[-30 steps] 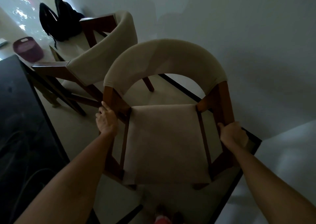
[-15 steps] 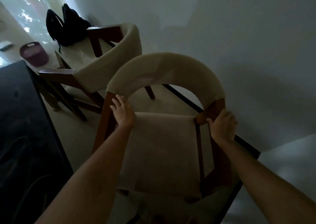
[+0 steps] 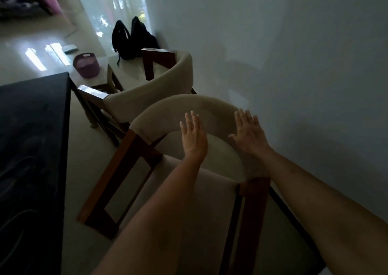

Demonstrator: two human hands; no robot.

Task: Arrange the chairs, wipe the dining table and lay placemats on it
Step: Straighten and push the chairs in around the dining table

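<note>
A wooden chair with a curved cream backrest (image 3: 165, 115) and cream seat stands right below me, close to the white wall. My left hand (image 3: 194, 135) and my right hand (image 3: 248, 134) are both flat with fingers spread, over the inner side of the backrest; neither grips anything. A second matching chair (image 3: 147, 94) stands just beyond the first. The dark dining table (image 3: 31, 138) fills the left side, its edge running alongside the chairs.
The white wall (image 3: 294, 64) runs close on the right. Two black backpacks (image 3: 130, 37) lean against the wall's corner. A purple basket (image 3: 86, 64) and a small wooden stool (image 3: 105, 79) sit past the table's far end. Glossy tiled floor stretches beyond.
Both hands have let go of the chair's wooden arm frames and moved up to the backrest with fingers spread. The view has lifted, showing more of the room.
</note>
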